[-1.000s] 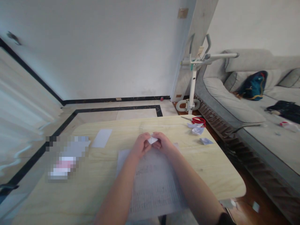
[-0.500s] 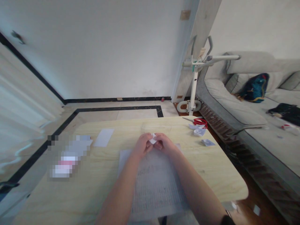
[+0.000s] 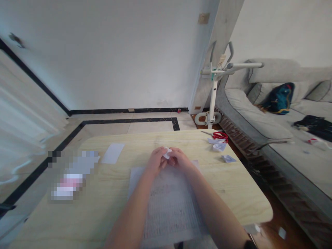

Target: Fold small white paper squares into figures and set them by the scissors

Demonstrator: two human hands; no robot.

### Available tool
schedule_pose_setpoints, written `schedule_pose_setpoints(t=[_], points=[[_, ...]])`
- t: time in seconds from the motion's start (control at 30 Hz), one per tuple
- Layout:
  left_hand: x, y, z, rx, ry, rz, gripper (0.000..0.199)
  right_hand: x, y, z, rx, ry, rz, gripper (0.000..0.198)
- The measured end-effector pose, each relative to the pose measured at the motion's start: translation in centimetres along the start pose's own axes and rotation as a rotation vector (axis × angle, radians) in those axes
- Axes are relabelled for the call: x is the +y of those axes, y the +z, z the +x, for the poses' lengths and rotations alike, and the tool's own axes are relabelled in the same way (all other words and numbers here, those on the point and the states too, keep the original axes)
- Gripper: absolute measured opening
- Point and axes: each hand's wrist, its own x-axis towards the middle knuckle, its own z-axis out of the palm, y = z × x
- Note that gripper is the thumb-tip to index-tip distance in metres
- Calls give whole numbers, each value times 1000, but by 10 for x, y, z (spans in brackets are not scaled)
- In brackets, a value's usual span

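Between my two hands is a small piece of folded white paper [image 3: 167, 153], pinched by the fingertips. My left hand [image 3: 157, 160] is closed on its left side, and my right hand [image 3: 180, 159] grips it from the right. Fingers cover most of the paper, so its full shape is hidden. Both hands are just above the far edge of a large printed sheet [image 3: 172, 207], which lies flat on the wooden table [image 3: 109, 200] beneath my forearms.
Red-handled scissors [image 3: 220, 136] lie at the table's far right corner beside crumpled paper scraps [image 3: 219, 146]. Another folded scrap [image 3: 228, 158] is nearer. A blank white sheet [image 3: 113, 153] rests on the left, by a blurred-out patch. A grey sofa [image 3: 261, 121] stands right of the table.
The folded paper has turned and tilted between my fingers, and less of it shows. My hands have shifted only slightly. The whole view has moved a little.
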Motion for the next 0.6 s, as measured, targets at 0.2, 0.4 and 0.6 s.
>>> schedule_pose_setpoints(t=[0.2,0.4,0.6], points=[[0,-1,1,-21,20,-5,33,-2,2,1,42,15,-26,21],[-3,-1,0,-2,20,-27,33,-8,5,-3,11,34,1,19],[-4,-4,2,-57,-18,-62,24,-7,5,-2,32,36,75,18]])
